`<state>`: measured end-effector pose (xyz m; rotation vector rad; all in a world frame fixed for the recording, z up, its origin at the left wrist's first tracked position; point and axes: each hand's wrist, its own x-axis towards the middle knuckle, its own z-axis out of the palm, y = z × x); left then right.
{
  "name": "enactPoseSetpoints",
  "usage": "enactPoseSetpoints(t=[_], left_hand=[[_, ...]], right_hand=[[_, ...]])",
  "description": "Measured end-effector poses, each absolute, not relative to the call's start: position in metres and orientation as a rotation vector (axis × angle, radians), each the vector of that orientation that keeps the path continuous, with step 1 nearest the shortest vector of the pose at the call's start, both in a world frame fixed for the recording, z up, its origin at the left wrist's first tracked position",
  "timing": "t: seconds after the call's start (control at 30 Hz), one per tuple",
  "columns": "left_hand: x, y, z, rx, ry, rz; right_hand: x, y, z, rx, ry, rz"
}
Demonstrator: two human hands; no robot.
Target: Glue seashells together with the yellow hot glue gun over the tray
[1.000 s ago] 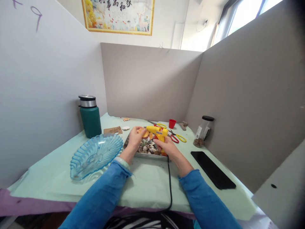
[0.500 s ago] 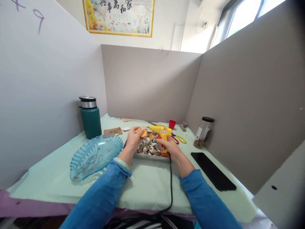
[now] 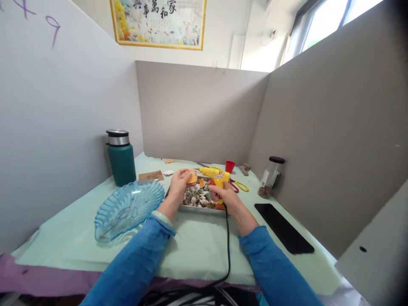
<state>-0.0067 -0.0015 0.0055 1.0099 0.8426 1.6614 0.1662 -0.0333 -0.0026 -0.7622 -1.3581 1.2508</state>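
Observation:
My left hand (image 3: 179, 185) is closed on an orange shell (image 3: 191, 176), held above the left part of a metal tray (image 3: 204, 210). In my right hand (image 3: 227, 196) is a yellow glue gun (image 3: 216, 175), gripped by its handle. Its nozzle points left and is at or very near the shell; I cannot tell whether they touch. Below both hands, the tray holds many small shells (image 3: 200, 199), partly hidden by my fingers. A black cord (image 3: 228, 242) runs from the gun's handle down to the table's front edge.
A blue fluted glass dish (image 3: 127, 210) lies to the left, with a green flask (image 3: 121, 163) behind it. Scissors (image 3: 242, 186), a red cup (image 3: 230, 166) and a brown card (image 3: 151, 175) are farther back. To the right are a lidded jar (image 3: 269, 178) and a black phone-like slab (image 3: 283, 228).
Both hands, the shell and the glue gun keep nearly the same positions. The view has shifted very slightly.

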Motion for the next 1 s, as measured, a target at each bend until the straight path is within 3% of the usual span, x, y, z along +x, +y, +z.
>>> enactPoseSetpoints(t=[1.0], left_hand=[[-0.0099, 0.0061, 0.002, 1.003, 0.746, 1.737]], right_hand=[[0.1672, -0.0288, -0.0068, -0.781, -1.332, 1.316]])
